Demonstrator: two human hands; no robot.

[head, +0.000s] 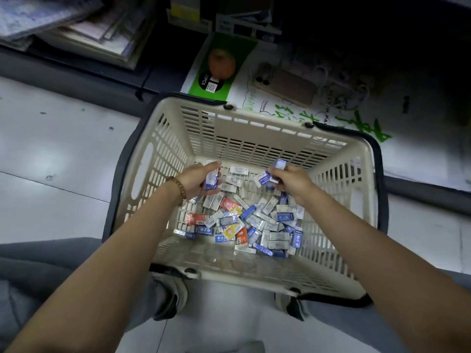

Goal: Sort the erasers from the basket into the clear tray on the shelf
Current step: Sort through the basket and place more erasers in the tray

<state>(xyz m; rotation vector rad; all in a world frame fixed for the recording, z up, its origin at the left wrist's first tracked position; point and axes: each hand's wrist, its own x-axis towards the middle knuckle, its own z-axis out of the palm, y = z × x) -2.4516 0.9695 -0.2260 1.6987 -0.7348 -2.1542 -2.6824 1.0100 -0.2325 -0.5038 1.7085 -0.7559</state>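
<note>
Currently we have both hands inside the cream basket, near its far wall: our left hand curls round a blue-and-white eraser, and our right hand pinches a bunch of erasers of the same kind. Loose erasers lie heaped on the basket floor, from the middle toward the right wall, a few red and yellow among them. A bead bracelet sits on the left wrist.

slatted plastic basket, glossy wrapped erasers
</note>
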